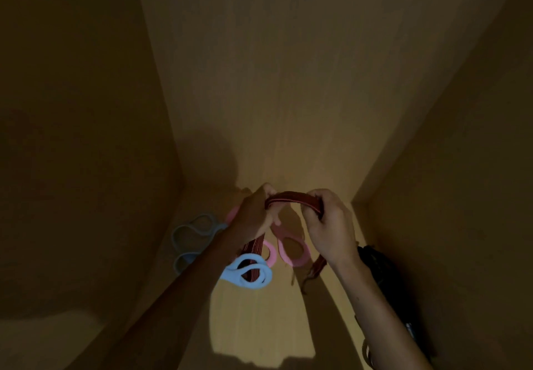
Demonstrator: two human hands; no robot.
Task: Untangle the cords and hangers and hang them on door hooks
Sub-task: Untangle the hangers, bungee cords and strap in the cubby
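Inside a dim wooden cupboard, my left hand (pixel 255 214) and my right hand (pixel 331 225) both grip a dark red striped cord (pixel 294 199), which is stretched between them. The cord runs down under my left hand and passes through a light blue looped hanger (pixel 248 274). Pink looped hangers (pixel 291 250) hang beneath my hands, tangled with the cord. A frayed cord end (pixel 313 271) dangles below my right wrist. A grey-blue looped hanger (pixel 190 237) lies on the shelf to the left, apart from the bundle.
Wooden cupboard walls (pixel 86 139) close in on the left, back and right. A dark object (pixel 383 271) lies on the shelf by the right wall, behind my right forearm. A patch of light (pixel 259 326) falls on the shelf floor.
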